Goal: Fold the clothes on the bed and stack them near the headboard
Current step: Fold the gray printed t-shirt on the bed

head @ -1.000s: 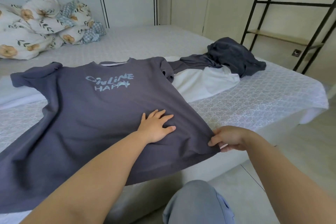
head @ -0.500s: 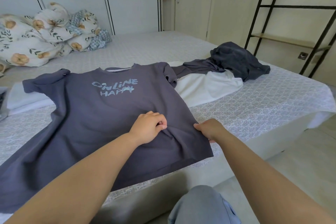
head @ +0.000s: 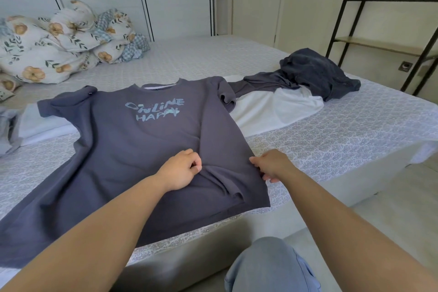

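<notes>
- Head view: a grey T-shirt (head: 147, 140) printed "ONLINE HAPPY" lies face up across the near part of the bed (head: 331, 140), collar pointing away toward the far wall, hem hanging over the near edge of the mattress.
- The left hand (head: 181, 169) sits on the lower right part of the shirt's front, fingers curled and pinching a small ridge of cloth between thumb and fingertips.
- The right hand (head: 270, 165) grips the shirt's right side seam just beside the left hand, fingers tucked under the edge; creases run from this grip down to the hem corner.
- A white garment (head: 272, 111) lies under and beside the shirt's right sleeve, and a dark crumpled garment (head: 315, 73) sits on top of its far end, both unfolded.
- More pale cloth (head: 30, 123) shows under the left sleeve; what it is cannot be told.
- A floral duvet (head: 59, 42) is bunched near the panelled wall at the far left.
- Step in hand, by my reading: starting the first lengthwise fold of the shirt's right side.
- The next move likely calls for lifting the pinched edge and carrying it left toward the middle, with the sleeve brought along so the fold line stays straight from shoulder to hem.
- Most of the task remains to be done.
</notes>
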